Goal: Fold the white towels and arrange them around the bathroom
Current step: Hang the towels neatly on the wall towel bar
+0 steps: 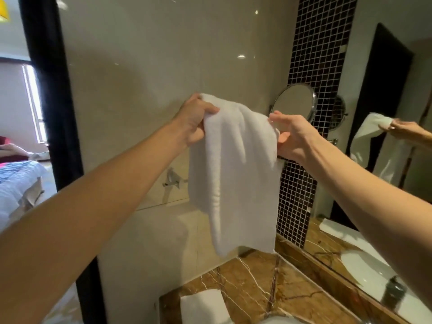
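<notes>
We hold a soft white terry towel (233, 169) aloft, left hand (195, 121) and right hand (293, 136) pinching its top corners, above the veined brown marble tabletop (254, 284).

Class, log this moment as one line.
left hand: grips top of white towel | right hand: grips top too | towel: hangs free | folded towel: on marble counter

light: warm, medium bright | glare: small bright spots on glossy wall (163, 54) | window (32, 101): overexposed | white towel (233, 171): folds visible, softly shaded | edges: wide-angle bending | focus: slightly soft
</notes>
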